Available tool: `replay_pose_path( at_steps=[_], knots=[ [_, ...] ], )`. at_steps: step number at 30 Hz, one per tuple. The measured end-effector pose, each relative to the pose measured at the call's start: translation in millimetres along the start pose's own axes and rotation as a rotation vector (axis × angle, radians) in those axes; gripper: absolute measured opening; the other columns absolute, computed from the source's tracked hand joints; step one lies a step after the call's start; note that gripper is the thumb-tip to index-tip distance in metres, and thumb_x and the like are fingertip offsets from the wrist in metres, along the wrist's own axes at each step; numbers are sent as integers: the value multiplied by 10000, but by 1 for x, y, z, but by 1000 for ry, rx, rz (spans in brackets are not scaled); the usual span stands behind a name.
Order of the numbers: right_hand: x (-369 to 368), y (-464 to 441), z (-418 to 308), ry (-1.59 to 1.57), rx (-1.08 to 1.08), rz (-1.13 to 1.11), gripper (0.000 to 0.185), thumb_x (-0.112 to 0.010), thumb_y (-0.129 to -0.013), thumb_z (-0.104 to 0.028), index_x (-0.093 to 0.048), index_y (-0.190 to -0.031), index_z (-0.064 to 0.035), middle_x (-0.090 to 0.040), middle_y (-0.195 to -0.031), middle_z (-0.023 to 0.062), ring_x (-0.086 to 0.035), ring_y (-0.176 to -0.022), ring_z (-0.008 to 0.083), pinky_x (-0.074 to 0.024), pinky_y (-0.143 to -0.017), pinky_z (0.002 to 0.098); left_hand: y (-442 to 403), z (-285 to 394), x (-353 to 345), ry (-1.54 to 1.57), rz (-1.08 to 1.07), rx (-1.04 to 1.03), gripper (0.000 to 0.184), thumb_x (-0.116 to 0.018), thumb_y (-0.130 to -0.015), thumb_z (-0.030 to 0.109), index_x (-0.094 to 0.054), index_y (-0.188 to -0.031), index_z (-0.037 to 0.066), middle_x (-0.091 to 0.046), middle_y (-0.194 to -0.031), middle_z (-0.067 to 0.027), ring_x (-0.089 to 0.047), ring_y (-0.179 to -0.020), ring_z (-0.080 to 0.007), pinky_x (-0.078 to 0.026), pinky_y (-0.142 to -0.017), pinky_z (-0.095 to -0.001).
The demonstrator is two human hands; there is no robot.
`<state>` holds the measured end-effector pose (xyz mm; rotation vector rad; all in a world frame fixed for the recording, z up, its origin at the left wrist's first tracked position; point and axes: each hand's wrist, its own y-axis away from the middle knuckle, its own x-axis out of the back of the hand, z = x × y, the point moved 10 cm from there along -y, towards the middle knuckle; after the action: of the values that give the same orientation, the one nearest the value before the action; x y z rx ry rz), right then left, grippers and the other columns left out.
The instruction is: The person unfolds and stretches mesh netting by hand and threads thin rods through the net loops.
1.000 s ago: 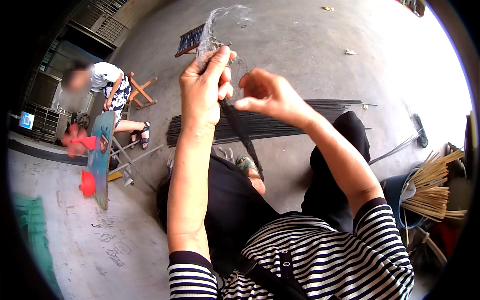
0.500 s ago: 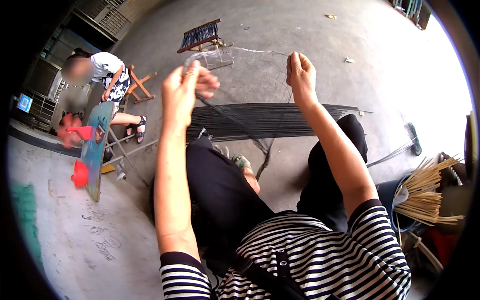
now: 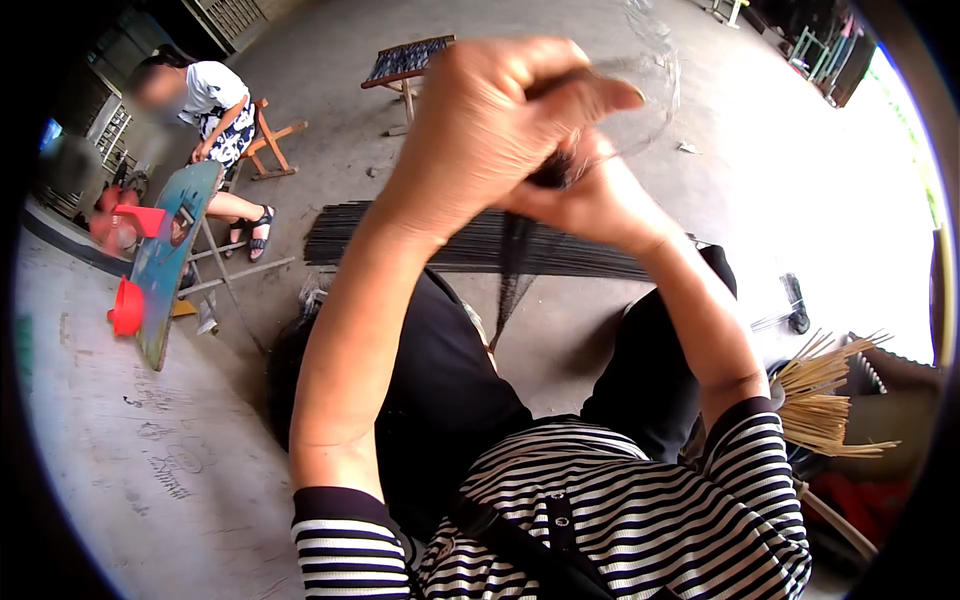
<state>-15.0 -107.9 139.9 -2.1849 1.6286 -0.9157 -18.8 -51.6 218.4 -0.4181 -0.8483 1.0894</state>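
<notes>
My left hand (image 3: pixel 480 140) is raised in front of me, its fingers curled over a gathered bunch of fine dark netting (image 3: pixel 514 260). Just right of and below it, my right hand (image 3: pixel 612 205) closes on the same bunch, and the two hands nearly touch. From between them the netting hangs down in a narrowing strip toward my knees. Thin see-through strands (image 3: pixel 672 75) loop up and out to the right above my hands. Part of the bunch is hidden behind the fingers.
Long thin black rods (image 3: pixel 350 240) lie on the floor ahead. A folding stool (image 3: pixel 405 65) stands beyond. On the left, a person (image 3: pixel 215 105) sits near a tilted blue board (image 3: pixel 178 250) with red containers (image 3: pixel 126 306). Bamboo sticks (image 3: pixel 815 400) stand at the right.
My hands were wide apart with strands stretched between them; now they have come together around the gathered netting. The view has shifted a little.
</notes>
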Motion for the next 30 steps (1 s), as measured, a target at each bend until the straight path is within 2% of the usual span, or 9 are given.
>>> replay_pose_path(
  at_steps=[2, 5, 7, 9, 13, 17, 22, 25, 30],
  knots=[
    [20, -2, -9, 0, -81, -9, 195, -705, -835, -208, -633, -817, -27, -605, -666, -5, -515, -627, 71, -459, -623, 264, 3, -15, 11, 484, -87, -22, 322, -731, -791, 132, -611, -1036, -40, -628, -1004, -97, -592, -815, -119, -484, -734, -257],
    [52, -5, 11, 99, -55, 79, 234, -658, -875, -271, -650, -872, -37, -590, -665, -17, -507, -630, 55, -447, -604, 250, 51, -77, -23, 551, -106, 143, 333, -731, -791, 146, -613, -1070, 9, -617, -1094, -114, -598, -969, -185, -462, -880, -320],
    [63, -4, 17, 181, -38, 175, 250, -648, -883, -287, -654, -880, -37, -571, -652, -26, -494, -623, 48, -432, -582, 248, 99, -127, -90, 532, -345, 446, 263, -718, -803, 133, -632, -1028, 27, -658, -959, -88, -627, -869, -180, -491, -831, -291],
    [83, -3, 47, 238, -147, 267, 297, -609, -909, -320, -649, -886, -26, -539, -619, -22, -464, -585, 45, -390, -530, 252, 122, -151, -117, 840, -236, 608, 164, -684, -837, 128, -646, -962, 29, -661, -794, -52, -633, -703, -151, -517, -689, -248],
    [133, 27, 160, 360, -544, 372, 342, -594, -907, -349, -649, -902, -11, -539, -609, -1, -448, -571, 59, -388, -523, 255, 140, -193, -112, 814, -181, 757, 109, -603, -902, 126, -627, -899, 20, -625, -697, -58, -483, -447, -70, -343, -394, -194],
    [114, 42, 196, 351, -586, 274, 311, -578, -916, -292, -619, -990, 8, -627, -776, 93, -586, -708, 165, -477, -666, 330, 172, -224, -128, 690, -233, 1025, 114, -623, -889, 127, -635, -934, 22, -643, -726, -77, -425, -388, -47, -306, -363, -176],
    [92, 50, 231, 167, -760, 93, 311, -573, -923, -278, -591, -1032, 12, -555, -681, 58, -553, -655, 117, -467, -623, 284, 201, -240, -135, 789, -156, 1180, 98, -659, -862, 120, -653, -893, 27, -661, -744, -93, -387, -369, -34, -280, -346, -174],
    [86, 51, 238, 92, -722, 63, 280, -554, -946, -273, -573, -1052, -14, -503, -671, -19, -494, -636, 81, -428, -605, 246, 202, -247, -129, 725, -94, 1192, 100, -674, -851, 124, -651, -875, 29, -661, -738, -89, -381, -368, -29, -269, -342, -173],
    [80, 55, 239, -72, -646, 30, 276, -582, -932, -236, -568, -1097, -16, -539, -788, 2, -511, -738, 87, -448, -678, 255, 203, -253, -121, 711, -31, 1207, 90, -680, -843, 114, -645, -857, 32, -662, -725, -83, -376, -371, -26, -264, -340, -173]
  ],
)
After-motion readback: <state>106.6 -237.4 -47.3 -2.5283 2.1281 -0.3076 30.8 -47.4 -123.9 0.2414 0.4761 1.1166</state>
